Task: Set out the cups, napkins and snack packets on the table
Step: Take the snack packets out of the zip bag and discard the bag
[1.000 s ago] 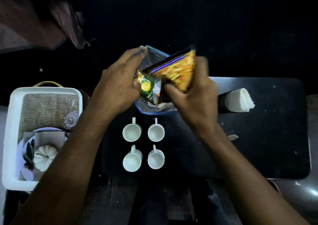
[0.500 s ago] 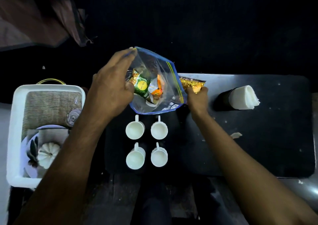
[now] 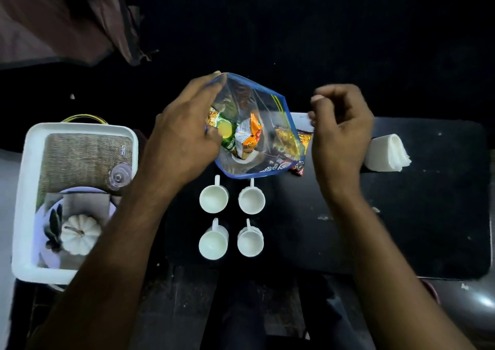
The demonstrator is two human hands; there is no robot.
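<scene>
Seen from the head camera, a person's left hand (image 3: 184,132) grips the rim of a clear zip bag (image 3: 257,135) holding snack packets (image 3: 241,135), while the right hand (image 3: 340,132) hovers loosely curled and empty beside it. Another packet (image 3: 301,150) lies on the dark table (image 3: 415,215) near stacked napkins (image 3: 388,148); four white cups (image 3: 231,215) stand below the bag.

Cups (image 3: 231,217) before bag (image 3: 257,124); napkins (image 3: 387,152) perhaps right.
</scene>
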